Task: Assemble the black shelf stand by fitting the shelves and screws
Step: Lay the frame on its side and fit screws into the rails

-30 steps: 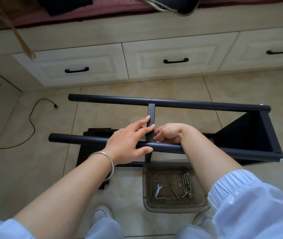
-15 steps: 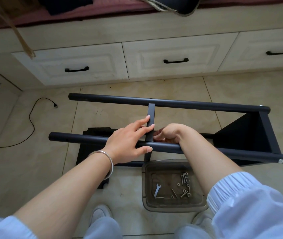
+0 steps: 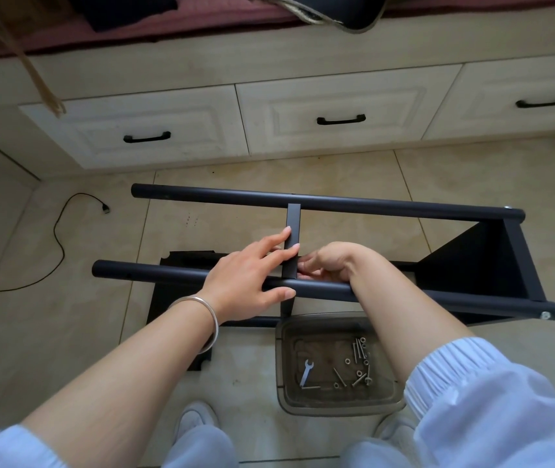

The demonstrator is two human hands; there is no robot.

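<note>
Stand: we are looking down on the black shelf stand (image 3: 387,206), which is lying on its side on the tiled floor (image 3: 67,332), its two long tubes running left to right.
Near tube: the near tube (image 3: 154,273) is passing under both our wrists.
Shelf edge: a thin black shelf edge (image 3: 292,221) is standing between the two tubes, right where our hands are meeting.
Left hand: our left hand (image 3: 252,278) is lying over the near tube, straight fingers resting against the shelf edge and the thumb below the tube.
Right hand: our right hand (image 3: 328,261) is curling its fingers just right of the shelf edge, above the near tube; we cannot tell what they are pinching.
Fitted shelf: a fitted shelf (image 3: 472,265) is sitting at the stand's right end.
Loose panel: a black panel (image 3: 181,298) is lying flat on the floor under the stand.
Hardware: a clear box (image 3: 337,408) near our feet is holding screws (image 3: 359,347) and a small wrench (image 3: 306,372).
</note>
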